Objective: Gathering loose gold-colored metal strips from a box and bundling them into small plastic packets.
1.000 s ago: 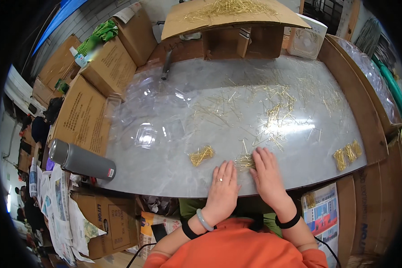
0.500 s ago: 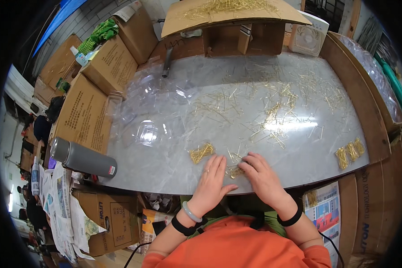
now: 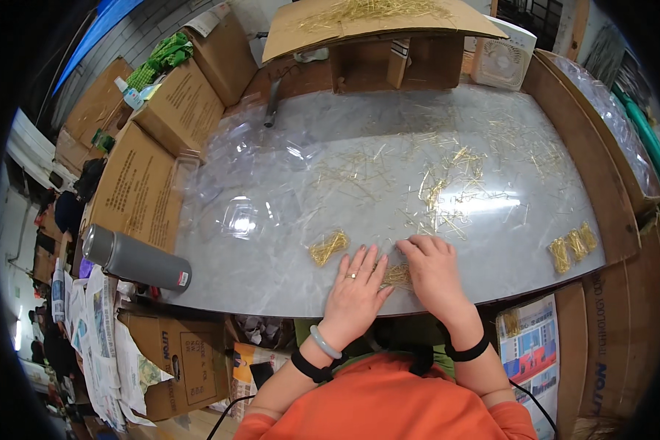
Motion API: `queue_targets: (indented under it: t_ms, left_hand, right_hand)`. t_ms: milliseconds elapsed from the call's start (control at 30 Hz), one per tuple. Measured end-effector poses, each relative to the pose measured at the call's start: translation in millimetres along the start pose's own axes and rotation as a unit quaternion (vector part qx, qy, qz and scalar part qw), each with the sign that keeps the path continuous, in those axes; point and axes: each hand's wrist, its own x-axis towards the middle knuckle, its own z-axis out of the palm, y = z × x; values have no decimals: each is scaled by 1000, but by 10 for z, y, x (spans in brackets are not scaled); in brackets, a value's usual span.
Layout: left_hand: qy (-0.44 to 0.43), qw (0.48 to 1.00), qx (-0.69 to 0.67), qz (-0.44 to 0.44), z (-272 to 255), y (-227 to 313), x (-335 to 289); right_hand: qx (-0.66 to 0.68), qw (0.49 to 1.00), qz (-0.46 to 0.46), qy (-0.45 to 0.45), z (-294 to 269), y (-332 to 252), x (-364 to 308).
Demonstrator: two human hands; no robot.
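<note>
On the grey tabletop, a small pile of thin gold wire hooks lies between my two hands, close to the front edge. My left hand rests flat at the pile's left side, fingers spread and a ring on one of them. From the right, my right hand leans against the same pile with bent fingers that seem to hold nothing; its fingertips are partly hidden. Just beyond my left fingertips lies a clear packet of gold hooks. Many loose hooks are scattered farther back.
Several filled packets lie at the right edge. Clear plastic trays spread over the left side, near a grey bottle. A cardboard shelf, a white fan and a dark-handled tool stand or lie at the back.
My left hand has spread its fingers and moved slightly right. My right hand has shifted up and to the right, and more of the hook pile shows between them.
</note>
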Motion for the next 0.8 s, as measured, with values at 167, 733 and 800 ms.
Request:
queue_targets:
  t_ms: [167, 733, 800]
  left_hand:
    - [1, 1000, -5, 1, 6, 6, 2]
    - [20, 999, -31, 6, 62, 12, -4]
    - [20, 999, -33, 11, 64, 2, -13]
  right_hand:
    - [-5, 998, 9, 61, -32, 143, 53]
    - [-88, 994, 61, 13, -43, 170, 53]
    - [-99, 995, -1, 30, -77, 92, 78]
